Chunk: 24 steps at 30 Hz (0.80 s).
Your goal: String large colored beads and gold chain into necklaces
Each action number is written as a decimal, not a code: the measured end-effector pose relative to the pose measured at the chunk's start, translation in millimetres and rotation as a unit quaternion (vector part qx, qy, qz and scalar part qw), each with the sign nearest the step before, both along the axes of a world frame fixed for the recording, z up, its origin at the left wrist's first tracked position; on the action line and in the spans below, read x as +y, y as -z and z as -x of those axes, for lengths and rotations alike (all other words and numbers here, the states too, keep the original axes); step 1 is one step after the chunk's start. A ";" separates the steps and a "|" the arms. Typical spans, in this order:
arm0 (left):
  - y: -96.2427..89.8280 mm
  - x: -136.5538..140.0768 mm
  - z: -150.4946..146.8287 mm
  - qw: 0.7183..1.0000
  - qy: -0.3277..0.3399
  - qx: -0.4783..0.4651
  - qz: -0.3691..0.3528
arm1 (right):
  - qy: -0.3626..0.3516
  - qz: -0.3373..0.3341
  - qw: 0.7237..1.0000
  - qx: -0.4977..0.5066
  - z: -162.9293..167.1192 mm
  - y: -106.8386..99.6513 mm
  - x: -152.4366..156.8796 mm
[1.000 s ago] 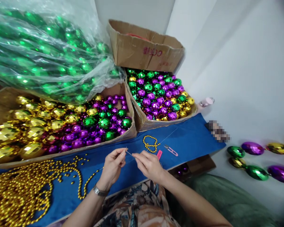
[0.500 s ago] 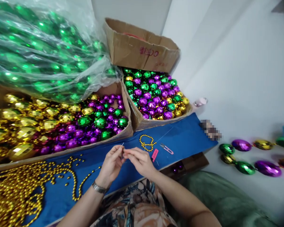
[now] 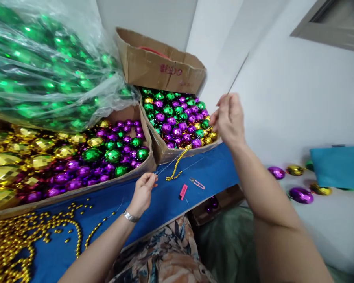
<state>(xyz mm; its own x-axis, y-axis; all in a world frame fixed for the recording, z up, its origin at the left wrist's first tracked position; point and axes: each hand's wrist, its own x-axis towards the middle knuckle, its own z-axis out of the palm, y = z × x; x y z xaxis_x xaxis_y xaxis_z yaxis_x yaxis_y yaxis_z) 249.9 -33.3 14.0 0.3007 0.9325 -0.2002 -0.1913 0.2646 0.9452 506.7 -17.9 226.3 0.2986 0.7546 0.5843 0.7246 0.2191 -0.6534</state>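
Note:
My left hand (image 3: 143, 192), with a metal watch band at its wrist, is pinched on the end of a thin thread (image 3: 171, 162) above the blue cloth. The thread runs taut up to my right hand (image 3: 230, 120), raised in front of the white wall. From its closed, slightly blurred fingers a long thin needle (image 3: 238, 74) points up and right. A short string of small gold beads (image 3: 179, 159) hangs from the thread, its lower end at the cloth. Below it lie a pink-handled thread snipper (image 3: 197, 183) and a small pink labelled piece (image 3: 183, 192).
Loose and strung gold beads (image 3: 14, 239) are heaped at lower left. Two cardboard boxes of shiny gold, green and purple beads (image 3: 177, 127) line the table's back. A clear bag of green beads (image 3: 47, 67) bulges at upper left. A teal pouch (image 3: 339, 167) is at right.
My hands were together over the cloth; my right hand has swung up and right, drawing the thread out. The short gold bead string has lifted from the cloth. The view has shifted right.

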 end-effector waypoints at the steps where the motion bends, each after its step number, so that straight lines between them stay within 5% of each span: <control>1: 1.2 1.5 -5.6 0.999 0.012 0.031 -0.038 | 0.024 -0.027 0.999 -0.027 -6.2 -15.5 1.9; 5: 15.7 3.4 -16.5 0.984 0.030 0.129 -0.116 | 0.043 -0.140 0.986 -0.078 -18.0 -71.3 -2.3; 8: 36.7 -0.7 -7.3 0.958 0.048 0.225 -0.170 | 0.016 -0.101 0.989 -0.108 -10.2 -83.0 -14.3; 13: 71.4 -11.1 32.2 0.892 0.116 0.379 -0.218 | -0.100 0.114 0.979 -0.133 25.4 -27.6 -26.8; 18: 82.8 -19.9 75.0 0.834 0.210 0.455 -0.230 | -0.179 0.178 0.967 -0.023 68.6 41.9 -27.2; 21: 66.2 -25.2 92.0 0.817 0.244 0.463 -0.244 | -0.197 0.174 0.964 0.031 88.4 62.0 -28.1; 24: 22.6 -25.8 103.5 0.834 0.252 0.412 -0.265 | -0.237 0.181 0.952 0.062 101.1 73.1 -32.5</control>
